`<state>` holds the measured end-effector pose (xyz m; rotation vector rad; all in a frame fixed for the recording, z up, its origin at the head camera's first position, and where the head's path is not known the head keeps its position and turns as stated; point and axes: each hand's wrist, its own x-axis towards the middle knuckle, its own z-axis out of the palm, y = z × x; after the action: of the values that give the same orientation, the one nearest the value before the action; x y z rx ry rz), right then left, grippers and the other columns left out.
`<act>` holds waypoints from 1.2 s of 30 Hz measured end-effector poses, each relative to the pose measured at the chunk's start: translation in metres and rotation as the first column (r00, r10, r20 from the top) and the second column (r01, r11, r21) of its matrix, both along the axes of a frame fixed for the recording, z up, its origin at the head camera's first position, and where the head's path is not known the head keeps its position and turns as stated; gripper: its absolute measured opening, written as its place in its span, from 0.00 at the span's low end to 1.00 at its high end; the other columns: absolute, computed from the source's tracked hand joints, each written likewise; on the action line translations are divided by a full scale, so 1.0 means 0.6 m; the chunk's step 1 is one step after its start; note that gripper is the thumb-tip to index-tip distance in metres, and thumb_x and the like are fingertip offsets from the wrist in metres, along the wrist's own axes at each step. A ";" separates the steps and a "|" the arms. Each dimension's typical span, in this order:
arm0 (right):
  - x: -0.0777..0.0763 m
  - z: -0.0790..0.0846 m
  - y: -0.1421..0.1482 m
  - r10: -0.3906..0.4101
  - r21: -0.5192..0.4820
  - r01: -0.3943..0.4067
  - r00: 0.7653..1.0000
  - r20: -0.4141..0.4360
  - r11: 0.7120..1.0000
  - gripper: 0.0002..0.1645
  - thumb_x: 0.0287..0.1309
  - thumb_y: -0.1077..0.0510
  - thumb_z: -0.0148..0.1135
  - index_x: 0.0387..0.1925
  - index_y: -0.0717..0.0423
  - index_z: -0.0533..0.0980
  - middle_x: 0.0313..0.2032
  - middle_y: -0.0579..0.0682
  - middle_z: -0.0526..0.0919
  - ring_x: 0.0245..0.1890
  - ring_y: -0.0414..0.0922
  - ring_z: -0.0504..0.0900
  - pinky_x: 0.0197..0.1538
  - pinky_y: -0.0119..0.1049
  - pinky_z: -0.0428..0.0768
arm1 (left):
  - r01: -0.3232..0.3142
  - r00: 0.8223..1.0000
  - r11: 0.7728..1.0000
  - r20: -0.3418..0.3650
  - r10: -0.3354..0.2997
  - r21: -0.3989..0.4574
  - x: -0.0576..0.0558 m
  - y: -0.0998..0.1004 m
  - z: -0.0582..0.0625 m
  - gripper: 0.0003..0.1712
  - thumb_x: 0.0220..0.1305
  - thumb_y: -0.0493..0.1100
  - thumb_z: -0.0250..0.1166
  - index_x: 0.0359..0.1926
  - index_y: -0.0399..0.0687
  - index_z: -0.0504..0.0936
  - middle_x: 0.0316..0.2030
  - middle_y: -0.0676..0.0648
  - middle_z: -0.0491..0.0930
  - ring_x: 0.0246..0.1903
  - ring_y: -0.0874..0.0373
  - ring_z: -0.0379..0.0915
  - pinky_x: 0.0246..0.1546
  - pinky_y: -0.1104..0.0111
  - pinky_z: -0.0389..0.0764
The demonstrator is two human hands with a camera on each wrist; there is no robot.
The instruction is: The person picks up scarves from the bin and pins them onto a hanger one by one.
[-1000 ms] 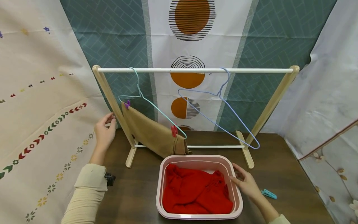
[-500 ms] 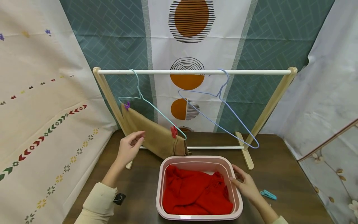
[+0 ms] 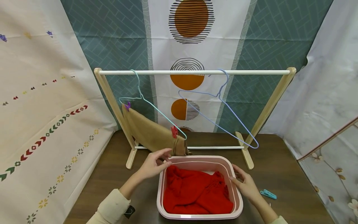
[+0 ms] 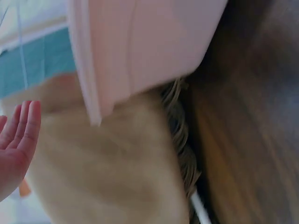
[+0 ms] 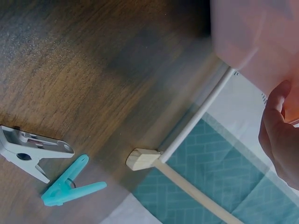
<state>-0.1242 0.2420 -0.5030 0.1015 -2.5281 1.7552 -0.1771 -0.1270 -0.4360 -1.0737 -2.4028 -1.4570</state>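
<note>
A pink plastic basket (image 3: 237, 199) holds a crumpled red cloth (image 3: 195, 189), which looks knitted or woven. At its right rim, my right hand (image 3: 246, 184) grips the edge with the thumb inside and fingers outside. My left hand (image 3: 153, 165) is over the basket's upper left corner, fingers extended and holding nothing; the left wrist view shows the fingers (image 4: 23, 126) spread beside the basket wall. Behind the basket, a fringed tan cloth (image 3: 151, 130) hangs from a mint hanger (image 3: 159, 110), fixed by a purple clothespin (image 3: 127, 106) and a red clothespin (image 3: 174, 132).
A wooden rack with a white rail (image 3: 195, 72) stands at the back of the dark table (image 3: 112, 186). On its right side hangs a bare lavender hanger (image 3: 235, 113). Right of the basket lie a turquoise clothespin (image 3: 268, 194) and a pale grey clothespin (image 5: 32, 149).
My left hand has moved from beside the rack's left post, rightward and down, to the basket's upper left corner. The right hand has stayed on the basket's right rim.
</note>
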 end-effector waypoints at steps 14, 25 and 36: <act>0.002 0.003 -0.002 -0.001 -0.017 0.002 0.999 0.039 1.000 0.30 0.53 0.70 0.58 0.58 0.71 0.64 0.49 0.68 0.73 0.40 0.46 0.77 0.34 0.30 0.78 | 0.310 0.945 0.861 0.232 -0.231 -0.404 0.031 0.068 -0.057 0.46 0.49 0.55 0.69 0.66 0.52 0.58 0.52 0.50 0.67 0.49 0.54 0.68 0.48 0.66 0.72; 0.004 0.003 -0.003 -0.013 -0.003 0.013 1.000 0.015 1.000 0.29 0.54 0.69 0.58 0.58 0.71 0.64 0.48 0.67 0.74 0.41 0.48 0.76 0.35 0.30 0.77 | 0.306 0.952 0.572 0.226 -0.208 -0.761 0.041 0.091 -0.086 0.49 0.43 0.61 0.70 0.65 0.56 0.60 0.56 0.50 0.62 0.52 0.56 0.63 0.44 0.64 0.73; 0.004 -0.001 -0.003 -0.022 0.043 0.023 1.000 -0.016 0.999 0.28 0.53 0.69 0.59 0.57 0.71 0.65 0.50 0.67 0.74 0.42 0.48 0.76 0.38 0.28 0.76 | 0.125 0.988 0.499 0.060 -0.145 -0.857 0.053 0.103 -0.098 0.22 0.40 0.45 0.72 0.41 0.57 0.80 0.42 0.53 0.68 0.38 0.59 0.64 0.28 0.73 0.71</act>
<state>-0.1219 0.2402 -0.5033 0.0882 -2.5470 1.6857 -0.1451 -0.0654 -0.4947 -1.4192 -3.1315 -0.0913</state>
